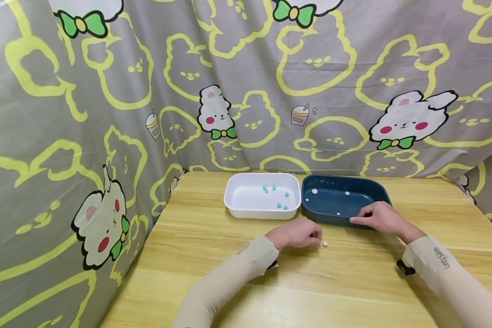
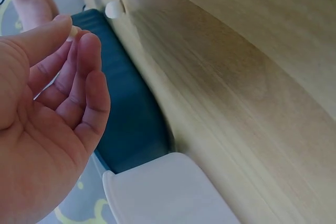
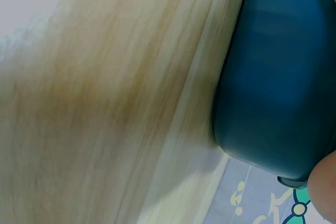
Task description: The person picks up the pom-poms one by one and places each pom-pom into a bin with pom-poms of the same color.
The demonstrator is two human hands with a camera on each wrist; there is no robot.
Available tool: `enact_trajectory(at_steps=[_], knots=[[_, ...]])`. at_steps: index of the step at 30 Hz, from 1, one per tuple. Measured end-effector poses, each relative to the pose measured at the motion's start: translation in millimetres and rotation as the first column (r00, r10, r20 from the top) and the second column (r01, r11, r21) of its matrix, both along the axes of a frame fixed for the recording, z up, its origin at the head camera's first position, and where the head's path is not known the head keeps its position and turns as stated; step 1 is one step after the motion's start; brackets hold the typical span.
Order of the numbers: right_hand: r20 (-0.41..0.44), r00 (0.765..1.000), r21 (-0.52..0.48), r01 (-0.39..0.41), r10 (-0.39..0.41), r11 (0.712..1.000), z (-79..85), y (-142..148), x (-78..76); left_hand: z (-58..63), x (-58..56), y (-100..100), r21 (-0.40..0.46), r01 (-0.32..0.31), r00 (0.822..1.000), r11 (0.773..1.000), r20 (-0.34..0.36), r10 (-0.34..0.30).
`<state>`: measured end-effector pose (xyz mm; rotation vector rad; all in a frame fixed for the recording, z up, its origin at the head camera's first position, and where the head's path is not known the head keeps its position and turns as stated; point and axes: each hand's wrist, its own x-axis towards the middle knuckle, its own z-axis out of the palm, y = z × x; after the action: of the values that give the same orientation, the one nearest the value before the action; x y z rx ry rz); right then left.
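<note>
My left hand (image 1: pixel 298 233) hovers over the table in front of the two bins. Its thumb and forefinger pinch a small whitish ball (image 2: pixel 73 33), best seen in the left wrist view. Just beyond its fingertips a loose white ball (image 1: pixel 325 243) lies on the wood. At the front rim of the dark blue bin (image 1: pixel 344 219) is my right hand (image 1: pixel 380 216), fingers bent, thumb along the rim. Whether anything sits between those fingertips is hidden. Inside that bin several white balls lie scattered, one (image 1: pixel 314 191) near its back left.
A white bin (image 1: pixel 241 213) with several light blue balls (image 1: pixel 287 194) stands left of the dark blue bin, side by side near the table's back edge. The wooden table (image 1: pixel 197 246) meets a patterned grey curtain (image 1: pixel 254 91) behind and on the left.
</note>
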<state>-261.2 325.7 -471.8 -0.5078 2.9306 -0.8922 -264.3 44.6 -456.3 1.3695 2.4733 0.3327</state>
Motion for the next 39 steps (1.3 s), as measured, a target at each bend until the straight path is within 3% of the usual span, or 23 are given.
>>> enact_trajectory(at_steps=[16,25,39], knots=[[0.037,0.999,0.012,0.028,-0.028,1.000,-3.1,1.6,2.9,-6.1,3.4,-0.9,-0.032,-0.022,0.999,0.999,0.033,0.023],[0.030,0.999,-0.001,0.041,-0.041,0.999,-3.5,0.9,3.6,-14.1,3.3,-1.8,-0.029,0.017,0.999,0.999,-0.033,-0.018],[0.021,0.999,0.020,0.034,-0.035,0.999,2.5,-2.2,0.9,-11.8,2.8,8.2,0.015,-0.036,0.999,0.999,0.004,0.036]])
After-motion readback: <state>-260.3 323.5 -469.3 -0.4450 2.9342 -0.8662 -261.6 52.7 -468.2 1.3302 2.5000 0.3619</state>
